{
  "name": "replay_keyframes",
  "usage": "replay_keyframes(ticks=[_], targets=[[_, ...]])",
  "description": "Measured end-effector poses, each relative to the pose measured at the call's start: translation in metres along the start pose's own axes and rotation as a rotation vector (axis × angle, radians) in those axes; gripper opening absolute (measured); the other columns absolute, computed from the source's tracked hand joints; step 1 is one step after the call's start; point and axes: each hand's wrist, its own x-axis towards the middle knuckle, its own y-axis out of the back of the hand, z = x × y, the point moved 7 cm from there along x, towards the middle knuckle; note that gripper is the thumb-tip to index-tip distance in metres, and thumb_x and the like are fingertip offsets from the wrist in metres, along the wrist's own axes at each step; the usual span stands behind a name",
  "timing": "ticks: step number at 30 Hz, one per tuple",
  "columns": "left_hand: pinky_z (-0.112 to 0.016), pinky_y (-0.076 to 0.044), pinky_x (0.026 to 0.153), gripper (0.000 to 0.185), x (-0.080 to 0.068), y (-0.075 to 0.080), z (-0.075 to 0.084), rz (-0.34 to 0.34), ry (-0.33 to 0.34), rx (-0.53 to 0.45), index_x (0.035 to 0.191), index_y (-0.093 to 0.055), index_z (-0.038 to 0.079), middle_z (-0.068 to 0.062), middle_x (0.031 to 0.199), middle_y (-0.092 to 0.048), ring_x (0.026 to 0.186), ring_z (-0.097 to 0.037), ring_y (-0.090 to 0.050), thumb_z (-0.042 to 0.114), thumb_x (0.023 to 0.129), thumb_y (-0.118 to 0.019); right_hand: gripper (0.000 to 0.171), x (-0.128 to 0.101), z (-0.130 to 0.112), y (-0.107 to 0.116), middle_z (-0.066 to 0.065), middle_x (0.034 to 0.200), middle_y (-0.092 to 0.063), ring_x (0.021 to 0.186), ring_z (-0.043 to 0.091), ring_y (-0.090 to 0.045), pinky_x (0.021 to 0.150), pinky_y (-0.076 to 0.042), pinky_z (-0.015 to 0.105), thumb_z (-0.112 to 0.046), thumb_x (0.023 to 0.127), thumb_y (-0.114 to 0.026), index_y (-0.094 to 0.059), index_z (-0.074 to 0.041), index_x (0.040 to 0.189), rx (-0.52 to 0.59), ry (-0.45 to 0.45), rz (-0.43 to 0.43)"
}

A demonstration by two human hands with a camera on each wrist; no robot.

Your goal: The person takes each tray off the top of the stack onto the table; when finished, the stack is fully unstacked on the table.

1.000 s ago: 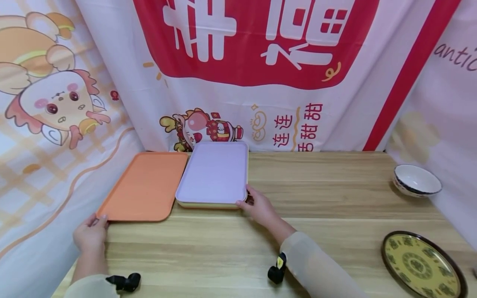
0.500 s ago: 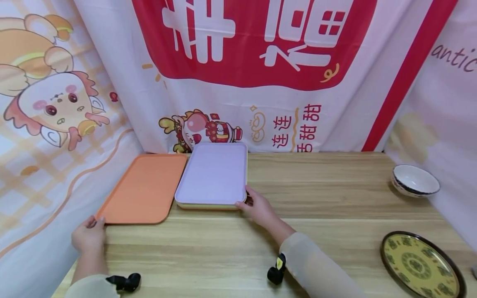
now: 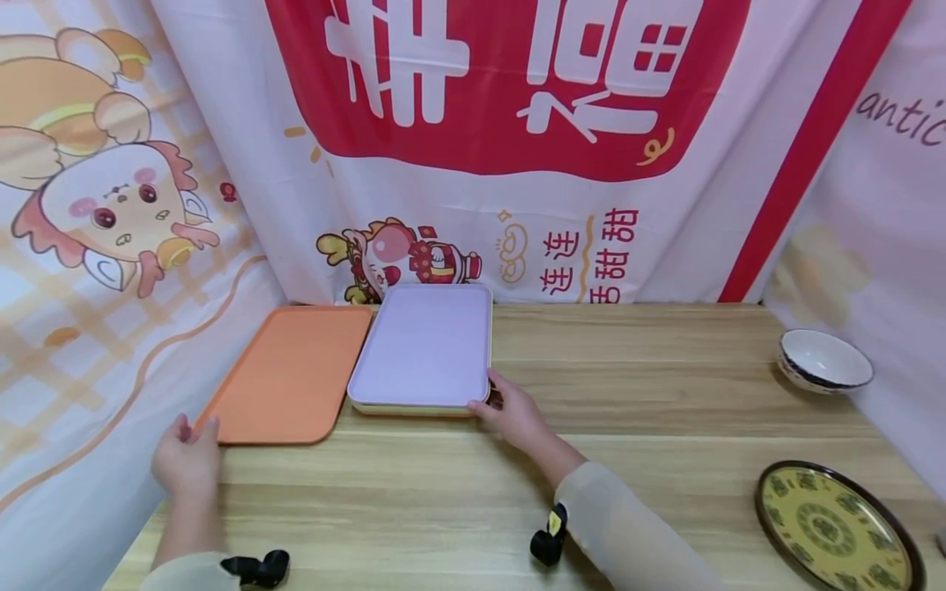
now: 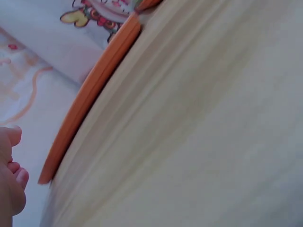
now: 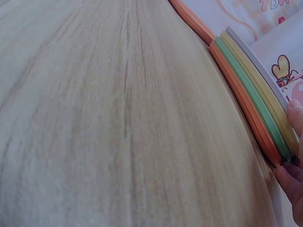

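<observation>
Frees left hand [image 3: 188,460] from orange tray [image 3: 288,377], seemingly settled at far-left corner of tabletop [image 3: 628,369]; keeps right hand [image 3: 513,414] pinching stack [image 3: 424,345].

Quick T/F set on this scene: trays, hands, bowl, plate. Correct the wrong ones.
1. The right hand grips a corner of the tray stack. True.
2. The stack's top tray is green. False: it is lavender.
3. The left hand is near the single orange tray. True.
4. The bowl is upside down. False: the bowl stands mouth up.
5. The round plate lies on the stack. False: it lies on the table.
</observation>
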Motion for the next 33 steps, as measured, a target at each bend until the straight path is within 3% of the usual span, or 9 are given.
replay_keyframes(ticks=[4, 11, 14, 18, 26, 33], targets=[[-0.026, -0.042, 0.115, 0.064, -0.017, -0.017, 0.019, -0.035, -0.087, -0.012, 0.151, -0.036, 0.005, -0.023, 0.15, -0.043, 0.134, -0.035, -0.047, 0.034, 0.098, -0.055, 0.077, 0.0, 0.001, -0.001, 0.02, 0.142, -0.053, 0.122, 0.028, -0.06, 0.104, -0.052, 0.041, -0.032, 0.09, -0.071, -0.035, -0.001, 0.15, 0.006, -0.001, -0.003], [-0.007, -0.045, 0.101, 0.064, -0.043, -0.061, 0.045, -0.189, -0.17, -0.054, 0.149, -0.038, 0.001, -0.024, 0.147, -0.047, 0.134, -0.036, -0.048, 0.032, 0.097, -0.059, 0.077, 0.0, 0.001, -0.001, 0.019, 0.143, -0.052, 0.122, 0.027, -0.059, 0.104, -0.052, 0.041, -0.033, 0.091, -0.07, -0.035, -0.001, 0.151, -0.003, -0.001, -0.007], [-0.019, -0.045, 0.109, 0.063, -0.054, -0.08, 0.054, -0.247, -0.207, -0.076, 0.147, -0.038, -0.003, -0.026, 0.146, -0.047, 0.134, -0.036, -0.047, 0.026, 0.097, -0.061, 0.077, 0.0, 0.001, -0.001, 0.018, 0.144, -0.053, 0.122, 0.026, -0.059, 0.104, -0.052, 0.04, -0.034, 0.09, -0.07, -0.034, -0.003, 0.151, -0.006, -0.014, -0.008], [-0.042, -0.037, 0.118, 0.065, -0.068, -0.106, 0.062, -0.345, -0.223, -0.152, 0.148, -0.034, -0.008, -0.03, 0.149, -0.041, 0.138, -0.04, -0.042, 0.017, 0.095, -0.063, 0.078, 0.0, 0.001, -0.001, 0.018, 0.144, -0.052, 0.122, 0.027, -0.06, 0.104, -0.053, 0.04, -0.034, 0.09, -0.071, -0.034, -0.003, 0.151, -0.008, -0.007, -0.005], [-0.039, -0.027, 0.124, 0.074, -0.091, -0.147, 0.06, -0.514, -0.171, -0.232, 0.152, -0.019, -0.006, -0.027, 0.157, -0.026, 0.147, -0.036, -0.028, 0.014, 0.096, -0.063, 0.078, 0.0, 0.001, -0.001, 0.017, 0.148, -0.048, 0.126, 0.027, -0.057, 0.106, -0.051, 0.04, -0.036, 0.092, -0.068, -0.032, -0.004, 0.152, 0.002, -0.014, -0.024], [-0.042, -0.028, 0.123, 0.076, -0.097, -0.161, 0.053, -0.563, -0.169, -0.208, 0.152, -0.017, -0.009, -0.031, 0.156, -0.024, 0.146, -0.04, -0.028, 0.014, 0.096, -0.063, 0.078, 0.0, 0.002, -0.001, 0.017, 0.144, -0.053, 0.124, 0.027, -0.058, 0.105, -0.052, 0.041, -0.035, 0.091, -0.07, -0.033, -0.004, 0.152, 0.019, -0.033, -0.02]])
